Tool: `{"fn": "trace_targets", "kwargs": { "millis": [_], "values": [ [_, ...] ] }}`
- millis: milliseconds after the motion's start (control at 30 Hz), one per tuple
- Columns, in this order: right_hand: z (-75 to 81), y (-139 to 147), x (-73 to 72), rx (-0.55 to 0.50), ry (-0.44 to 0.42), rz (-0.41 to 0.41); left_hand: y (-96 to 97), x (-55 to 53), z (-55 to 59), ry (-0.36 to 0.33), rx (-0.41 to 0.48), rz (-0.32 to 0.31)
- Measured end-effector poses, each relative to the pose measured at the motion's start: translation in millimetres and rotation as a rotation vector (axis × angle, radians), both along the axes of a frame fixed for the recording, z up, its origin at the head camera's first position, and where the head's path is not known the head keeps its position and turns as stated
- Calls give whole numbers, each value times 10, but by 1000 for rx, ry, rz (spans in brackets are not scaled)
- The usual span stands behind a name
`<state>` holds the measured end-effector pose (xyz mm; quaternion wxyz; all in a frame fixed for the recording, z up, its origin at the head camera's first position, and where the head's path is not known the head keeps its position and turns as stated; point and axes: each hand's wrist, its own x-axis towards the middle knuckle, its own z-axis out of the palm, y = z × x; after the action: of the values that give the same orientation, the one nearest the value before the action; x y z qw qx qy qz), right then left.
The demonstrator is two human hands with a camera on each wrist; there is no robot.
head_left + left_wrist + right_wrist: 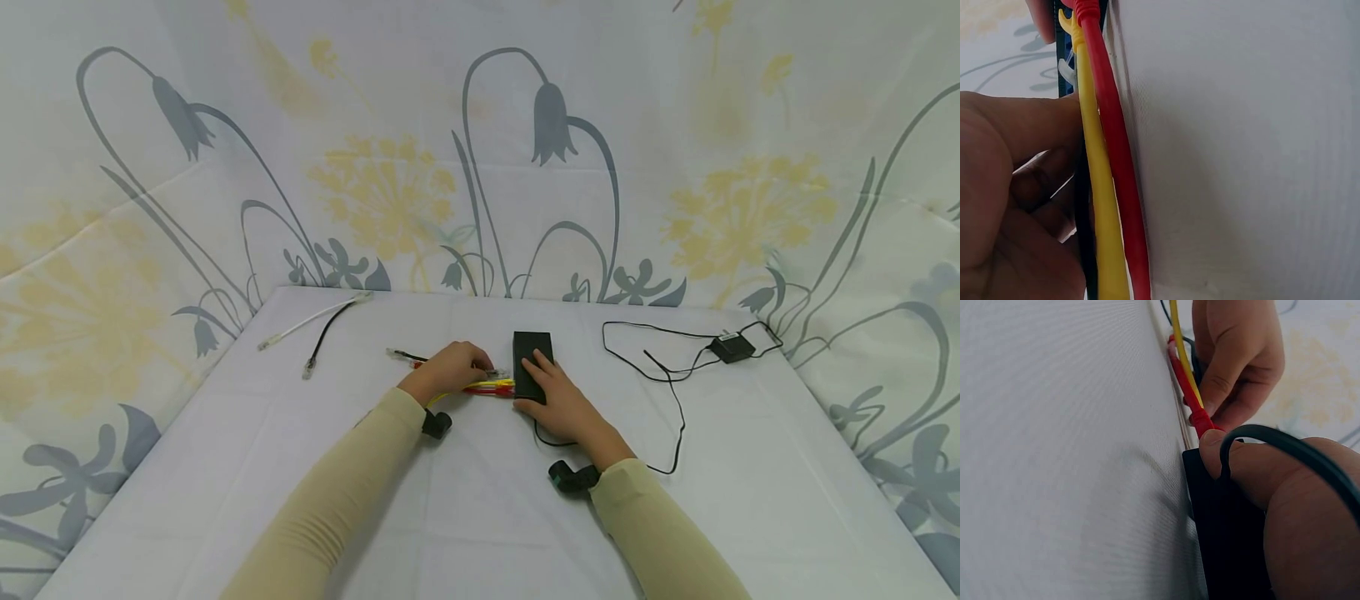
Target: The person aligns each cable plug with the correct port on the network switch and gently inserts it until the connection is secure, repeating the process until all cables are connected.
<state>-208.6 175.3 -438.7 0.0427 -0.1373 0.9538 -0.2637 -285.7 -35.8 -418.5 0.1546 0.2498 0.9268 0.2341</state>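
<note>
A black network switch [531, 343] lies on the white cloth, with red [1116, 131] and yellow [1092, 112] network cables plugged into its left side. My right hand [558, 400] holds the switch, its fingers over the top and its thumb [1212, 450] at the near edge. Just left of the ports, my left hand [453, 368] pinches a black network cable [1085, 212] near its plug. A pale plug clip [1067, 72] shows by the ports in the left wrist view; whether that plug is seated, I cannot tell. The cable's other clear plug [395, 353] lies to the left.
A white cable [303, 323] and a short black cable [324, 337] lie at the back left. At the back right sits a black power adapter [732, 347], its thin cord [681, 417] looping toward my right wrist. A patterned curtain [420, 100] rises behind the table.
</note>
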Motion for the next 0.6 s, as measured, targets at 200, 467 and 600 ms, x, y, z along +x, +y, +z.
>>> {"fn": "trace_targets", "kwargs": {
  "millis": [200, 467, 600],
  "values": [
    [-3, 3, -3, 4, -5, -5, 39, 14, 7, 11, -8, -16],
    [-8, 8, -7, 3, -1, 2, 68, 22, 7, 25, -16, -35],
    [-9, 7, -3, 5, 4, 2, 73, 29, 4, 26, -16, -33]
  ]
}}
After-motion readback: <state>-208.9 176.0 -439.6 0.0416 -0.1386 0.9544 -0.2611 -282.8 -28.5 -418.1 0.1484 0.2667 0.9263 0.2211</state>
